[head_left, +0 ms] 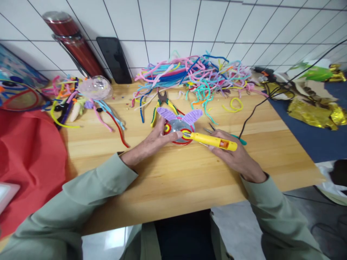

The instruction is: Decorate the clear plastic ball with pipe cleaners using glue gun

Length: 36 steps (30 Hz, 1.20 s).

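Note:
My left hand [162,135] holds a clear rounded craft figure [176,125] from its left side, thumb across the front. The figure has two purple pipe-cleaner ears [192,116], red and yellow ring eyes and a red strip along its lower edge. My right hand [233,153] is closed around a yellow hot glue gun [208,140], its metal tip at the right ring eye. I cannot tell whether the tip touches. A tool with a teal handle [240,140] and thin metal points lies partly hidden under my right hand. Behind the figure are green-and-yellow cutting pliers [162,101].
A heap of coloured pipe cleaners [189,74] lies along the tiled wall. A phone [115,59] and a red flask [76,43] stand back left, near a clear ball [94,87]. Red cloth [32,162] covers the left. A black cord [252,112] crosses the right; gold foil [311,112] lies beyond.

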Motion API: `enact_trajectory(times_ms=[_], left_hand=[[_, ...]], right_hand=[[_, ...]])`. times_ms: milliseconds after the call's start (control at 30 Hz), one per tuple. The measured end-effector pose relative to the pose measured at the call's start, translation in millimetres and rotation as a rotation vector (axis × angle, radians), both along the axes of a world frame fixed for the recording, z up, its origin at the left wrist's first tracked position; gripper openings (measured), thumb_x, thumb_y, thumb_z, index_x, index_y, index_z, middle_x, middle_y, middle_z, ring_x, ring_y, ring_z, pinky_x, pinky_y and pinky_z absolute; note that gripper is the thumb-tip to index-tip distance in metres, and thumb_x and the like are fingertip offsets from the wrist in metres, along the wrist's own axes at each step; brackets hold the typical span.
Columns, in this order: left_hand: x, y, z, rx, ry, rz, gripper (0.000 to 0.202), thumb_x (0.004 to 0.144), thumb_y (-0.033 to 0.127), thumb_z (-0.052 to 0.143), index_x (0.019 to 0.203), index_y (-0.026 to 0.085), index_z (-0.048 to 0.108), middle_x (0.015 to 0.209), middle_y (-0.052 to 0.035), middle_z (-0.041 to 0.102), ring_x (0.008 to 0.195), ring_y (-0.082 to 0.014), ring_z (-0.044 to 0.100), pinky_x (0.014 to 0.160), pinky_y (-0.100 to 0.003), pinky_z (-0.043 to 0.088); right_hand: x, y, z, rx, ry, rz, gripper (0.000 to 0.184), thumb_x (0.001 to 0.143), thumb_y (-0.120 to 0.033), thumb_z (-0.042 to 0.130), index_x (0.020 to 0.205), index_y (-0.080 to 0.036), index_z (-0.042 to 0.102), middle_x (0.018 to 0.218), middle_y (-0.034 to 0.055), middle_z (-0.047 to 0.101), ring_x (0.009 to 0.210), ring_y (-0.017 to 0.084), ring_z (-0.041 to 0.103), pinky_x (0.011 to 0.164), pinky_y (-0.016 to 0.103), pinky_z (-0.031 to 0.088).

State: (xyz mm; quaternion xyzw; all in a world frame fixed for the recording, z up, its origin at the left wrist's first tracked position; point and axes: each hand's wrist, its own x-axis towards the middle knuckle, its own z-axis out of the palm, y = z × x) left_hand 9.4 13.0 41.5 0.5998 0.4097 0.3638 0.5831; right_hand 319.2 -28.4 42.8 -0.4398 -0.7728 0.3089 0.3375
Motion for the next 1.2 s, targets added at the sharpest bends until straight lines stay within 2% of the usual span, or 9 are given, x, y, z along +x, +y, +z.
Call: enact_trajectory(times_ms=[400, 633, 900, 1067, 1200], left_hand=[[-0.3, 0.8, -1.1, -0.015, -0.013, -0.005, 0.071, 0.098, 0.055, 0.085, 0.157, 0.025, 0.057, 0.160, -0.0128, 0.066, 0.157, -0.0396, 0.055, 0.137, -0.060, 0.042], [-0.2, -0.2, 0.5, -0.015, -0.062, -0.018, 0.067, 0.099, 0.054, 0.086, 0.153, 0.025, 0.059, 0.160, -0.0124, 0.067, 0.157, -0.0389, 0.056, 0.137, -0.058, 0.043], [-0.2, 0.1, -1.2, -0.041, -0.076, -0.026, 0.068, 0.099, 0.054, 0.088, 0.152, 0.026, 0.057, 0.155, -0.0106, 0.068, 0.154, -0.0370, 0.057, 0.134, -0.056, 0.046], [-0.5, -0.5, 0.6, -0.044, -0.066, -0.020, 0.070, 0.098, 0.054, 0.088, 0.152, 0.022, 0.057, 0.152, -0.0132, 0.070, 0.151, -0.0390, 0.061, 0.135, -0.060, 0.045], [-0.3, -1.0, 1.9, -0.047, -0.067, -0.017, 0.068, 0.098, 0.055, 0.088, 0.151, 0.023, 0.058, 0.151, -0.0123, 0.071, 0.151, -0.0397, 0.061, 0.135, -0.062, 0.045]], right_hand=[[-0.2, -3.1, 1.5, -0.027, -0.016, -0.006, 0.021, 0.110, -0.037, 0.073, 0.095, -0.028, 0.062, 0.083, -0.0029, 0.059, 0.076, 0.019, 0.058, 0.072, 0.036, 0.046], [-1.2, -3.5, 2.2, -0.022, -0.032, -0.018, 0.030, 0.112, -0.049, 0.073, 0.093, -0.028, 0.062, 0.083, -0.0018, 0.060, 0.075, 0.020, 0.058, 0.069, 0.037, 0.046], [0.8, -3.5, -0.2, 0.013, -0.031, -0.005, 0.026, 0.111, -0.038, 0.073, 0.092, -0.028, 0.060, 0.082, -0.0030, 0.058, 0.074, 0.019, 0.056, 0.072, 0.037, 0.046], [-0.6, -3.4, 1.0, -0.004, -0.041, -0.014, 0.029, 0.110, -0.039, 0.075, 0.089, -0.028, 0.058, 0.081, -0.0031, 0.057, 0.074, 0.019, 0.055, 0.073, 0.037, 0.046], [-1.8, -3.6, 0.9, 0.001, -0.042, -0.020, 0.030, 0.110, -0.041, 0.074, 0.089, -0.028, 0.057, 0.082, -0.0023, 0.058, 0.075, 0.020, 0.056, 0.072, 0.038, 0.047]])
